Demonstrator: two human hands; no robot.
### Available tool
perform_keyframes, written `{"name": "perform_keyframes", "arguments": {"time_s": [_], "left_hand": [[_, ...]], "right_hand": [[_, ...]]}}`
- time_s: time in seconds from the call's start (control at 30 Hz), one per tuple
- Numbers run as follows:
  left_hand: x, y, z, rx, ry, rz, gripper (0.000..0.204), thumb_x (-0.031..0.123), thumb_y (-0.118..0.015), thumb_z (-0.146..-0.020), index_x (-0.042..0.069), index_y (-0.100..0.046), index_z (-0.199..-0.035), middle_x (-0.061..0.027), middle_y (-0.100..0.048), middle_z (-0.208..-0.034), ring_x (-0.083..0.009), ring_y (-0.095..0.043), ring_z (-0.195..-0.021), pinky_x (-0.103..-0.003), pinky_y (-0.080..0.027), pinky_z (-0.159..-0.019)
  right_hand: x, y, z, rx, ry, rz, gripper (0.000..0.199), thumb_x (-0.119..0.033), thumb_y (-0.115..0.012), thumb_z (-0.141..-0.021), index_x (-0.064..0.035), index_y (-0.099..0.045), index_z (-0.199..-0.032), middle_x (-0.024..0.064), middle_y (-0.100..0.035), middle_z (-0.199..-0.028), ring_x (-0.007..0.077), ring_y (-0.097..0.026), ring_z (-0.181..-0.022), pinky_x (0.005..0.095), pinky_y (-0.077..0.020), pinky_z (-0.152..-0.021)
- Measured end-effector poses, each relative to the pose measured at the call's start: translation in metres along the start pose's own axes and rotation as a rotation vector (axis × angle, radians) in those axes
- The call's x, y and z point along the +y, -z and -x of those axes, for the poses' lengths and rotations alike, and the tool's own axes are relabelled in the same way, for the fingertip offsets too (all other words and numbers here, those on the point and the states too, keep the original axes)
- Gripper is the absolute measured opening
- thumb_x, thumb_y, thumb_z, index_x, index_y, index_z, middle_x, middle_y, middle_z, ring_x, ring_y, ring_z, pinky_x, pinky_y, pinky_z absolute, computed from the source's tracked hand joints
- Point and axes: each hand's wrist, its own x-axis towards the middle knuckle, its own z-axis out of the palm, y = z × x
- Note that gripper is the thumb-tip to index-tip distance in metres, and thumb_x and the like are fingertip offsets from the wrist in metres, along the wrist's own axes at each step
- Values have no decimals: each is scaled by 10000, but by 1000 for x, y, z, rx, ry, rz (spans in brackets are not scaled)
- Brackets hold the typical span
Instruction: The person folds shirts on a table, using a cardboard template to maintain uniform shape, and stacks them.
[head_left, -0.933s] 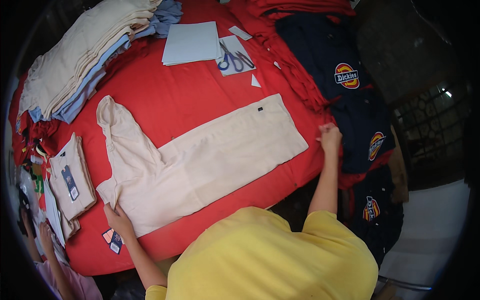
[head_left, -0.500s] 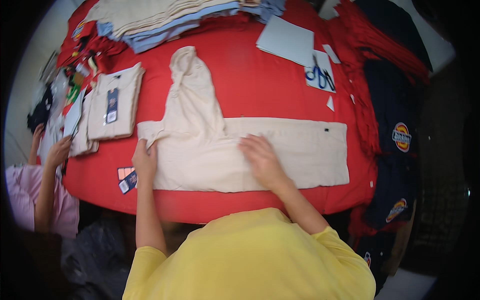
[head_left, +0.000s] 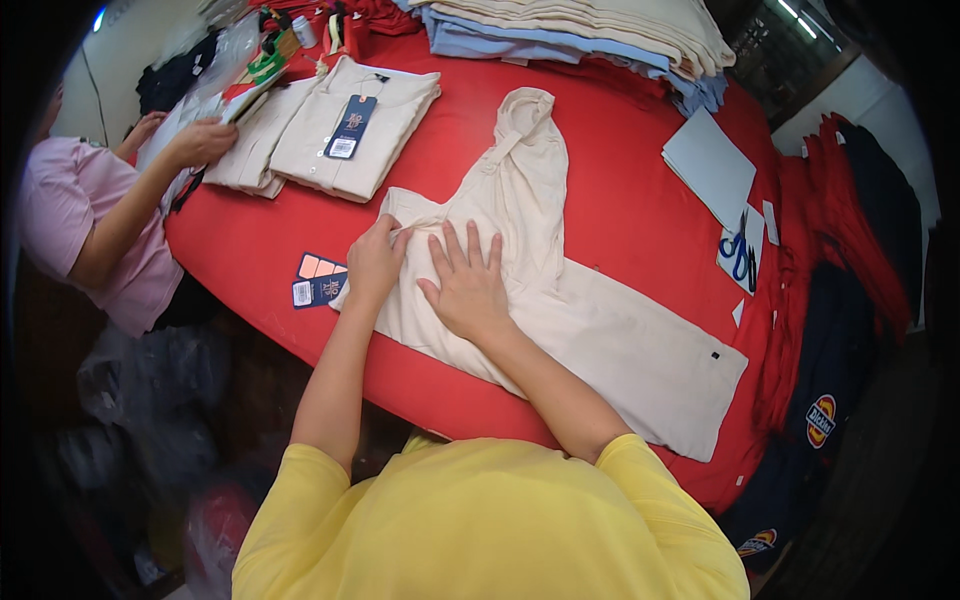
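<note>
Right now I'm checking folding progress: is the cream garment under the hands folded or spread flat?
Partly folded. The cream garment lies flat on the red table, its top part doubled up; both hands press it.

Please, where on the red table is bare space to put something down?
Free red patch between the cream garment and the grey card. A smaller one lies left of the tags, below the folded shirts. The far edge is crowded with stacks; scissors sit at the right.
</note>
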Motion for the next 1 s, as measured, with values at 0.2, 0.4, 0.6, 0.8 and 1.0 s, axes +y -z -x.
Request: {"name": "perform_keyframes", "arguments": {"time_s": [0.2,0.4,0.6,0.8,1.0], "left_hand": [[16,-12,-2,230,-245,-44,157,43,-604,-818,42,-558,-968,-127,-573,-968,-326,-540,-913,-407,-449,-803],[10,-19,-8,125,-191,23,168,-32,-550,-802,61,-583,-938,-121,-559,-971,-320,-517,-916,-420,-441,-842],[11,-18,-2,122,-152,150,202,-17,-549,-794,52,-602,-976,-120,-562,-979,-318,-526,-966,-421,-442,-854],[12,2,-6,56,-218,243,264,59,-619,-792,30,-616,-1055,-119,-563,-1037,-308,-531,-992,-412,-438,-872],[55,6,18,103,-308,-7,309,44,-619,-788,2,-614,-1094,-125,-573,-1114,-291,-533,-1022,-417,-421,-904]], "right_hand": [[35,12,-47,-267,-54,-126,461,-206,-520,-886,-72,-519,-1328,156,-439,-1417,371,-426,-1232,534,-335,-1018],[131,-22,-137,81,-202,191,367,-255,-458,-959,-205,-571,-1305,126,-370,-1473,359,-339,-1332,579,-253,-1071],[182,-36,-163,93,-261,181,413,-434,-475,-954,-233,-567,-1303,100,-418,-1441,325,-323,-1359,624,-194,-1086],[230,-14,-170,-64,-190,-69,538,-96,-500,-833,-269,-550,-1339,143,-394,-1471,324,-326,-1373,564,-251,-1096],[143,26,-153,49,-51,149,484,-34,-481,-843,-81,-531,-1322,197,-445,-1414,350,-408,-1316,473,-311,-1098]]}}
